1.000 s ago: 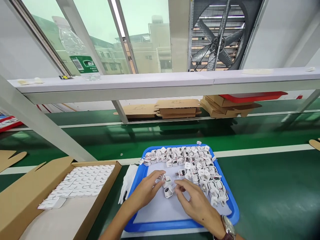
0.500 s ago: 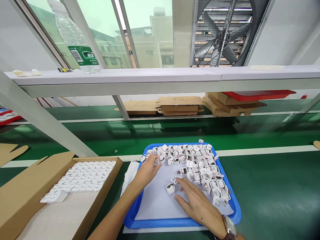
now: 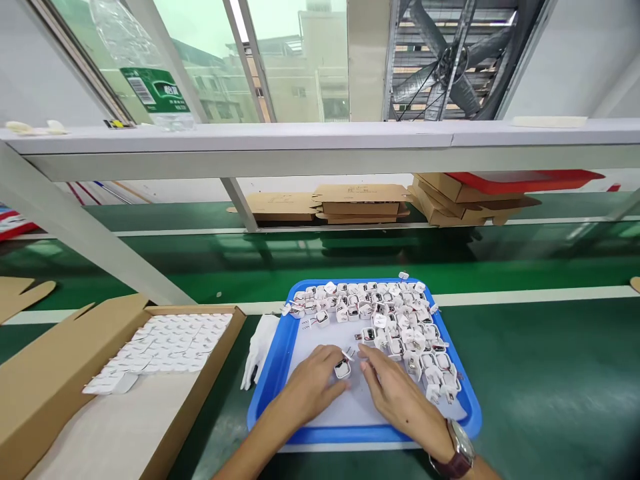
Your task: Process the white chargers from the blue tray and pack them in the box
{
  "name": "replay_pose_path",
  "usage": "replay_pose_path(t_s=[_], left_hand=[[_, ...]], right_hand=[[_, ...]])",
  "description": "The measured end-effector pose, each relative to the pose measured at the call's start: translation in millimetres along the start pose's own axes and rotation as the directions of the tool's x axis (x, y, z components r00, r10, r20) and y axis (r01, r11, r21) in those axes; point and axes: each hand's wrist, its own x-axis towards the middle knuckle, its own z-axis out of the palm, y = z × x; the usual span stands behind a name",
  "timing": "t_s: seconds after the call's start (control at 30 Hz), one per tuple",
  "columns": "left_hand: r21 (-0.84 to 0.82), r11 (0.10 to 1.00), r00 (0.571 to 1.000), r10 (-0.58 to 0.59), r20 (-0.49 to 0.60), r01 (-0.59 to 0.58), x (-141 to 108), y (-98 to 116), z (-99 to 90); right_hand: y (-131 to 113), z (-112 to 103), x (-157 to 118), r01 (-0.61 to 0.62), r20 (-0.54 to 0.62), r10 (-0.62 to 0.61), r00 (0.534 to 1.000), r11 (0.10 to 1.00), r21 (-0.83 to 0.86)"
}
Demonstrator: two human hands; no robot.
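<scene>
A small white charger housing [image 3: 343,369] with a dark inside lies on the pale sheet in the blue tray [image 3: 287,435], its pronged plug piece [image 3: 349,353] beside it. My left hand [image 3: 314,383] curves around the housing's left side, thumb and forefinger apart; whether it touches is unclear. My right hand [image 3: 395,383] hovers just right of the plug piece, thumb and fingers apart, holding nothing visible. Many similar white housings [image 3: 400,327] crowd the tray's back and right side. One housing with red wires [image 3: 321,318] sits at the upper left, near the rest.
To the left stands an open cardboard box [image 3: 187,407] with rows of white pieces [image 3: 170,343]. A white glove or cloth [image 3: 260,347] lies between box and tray. Behind the green bench are a shelf rail [image 3: 300,137] with a plastic bottle [image 3: 155,90], and flattened cartons [image 3: 363,200].
My left hand has moved from the housings at the tray's upper left down to the single housing in the middle. My right hand has shifted slightly. The view has tilted a little downward.
</scene>
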Motion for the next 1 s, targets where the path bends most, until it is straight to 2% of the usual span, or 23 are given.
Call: replay_pose_path(t_s=[0.07,0.13,0.27,0.37,0.47,0.6,0.7,0.87,1.0], left_hand=[[-0.023,1.000,1.000,-0.006,0.012,0.007,2.3,10.6,3.3],[-0.110,0.994,1.000,-0.022,0.000,0.021,4.3,20.2,-0.5],[-0.397,0.914,0.995,-0.102,-0.010,0.090,3.8,33.3,-11.8],[-0.540,0.836,0.992,-0.126,-0.017,0.097,1.8,33.4,-10.1],[-0.642,0.766,0.993,-0.105,-0.056,0.045,0.1,27.2,-2.6],[-0.652,0.757,0.994,-0.089,-0.061,0.028,-2.1,20.7,5.7],[-0.699,0.714,0.995,-0.092,-0.043,0.036,-3.6,20.6,8.7],[-0.880,0.467,0.996,-0.041,0.081,0.091,-6.0,25.5,-0.1],[-0.927,0.361,0.992,0.034,0.120,0.100,-5.3,28.0,-8.6]], right_hand=[[2.7,0.1,1.2,-0.021,-0.014,0.022,1.000,0.998,0.064],[4.2,-2.0,3.6,0.014,-0.057,-0.005,0.998,0.989,0.149],[3.6,-11.2,8.8,0.223,-0.120,-0.196,0.973,0.933,0.283],[3.5,-16.5,9.9,0.341,-0.100,-0.326,0.940,0.890,0.302],[3.5,-18.0,9.2,0.398,-0.083,-0.390,0.917,0.876,0.272],[0.2,-16.1,9.1,0.449,-0.021,-0.457,0.889,0.863,0.231],[-0.8,-13.7,10.6,0.460,-0.047,-0.464,0.885,0.851,0.252],[2.4,-16.4,11.3,0.393,-0.156,-0.361,0.920,0.846,0.359],[1.4,-23.3,8.8,0.352,-0.090,-0.344,0.935,0.860,0.370]])
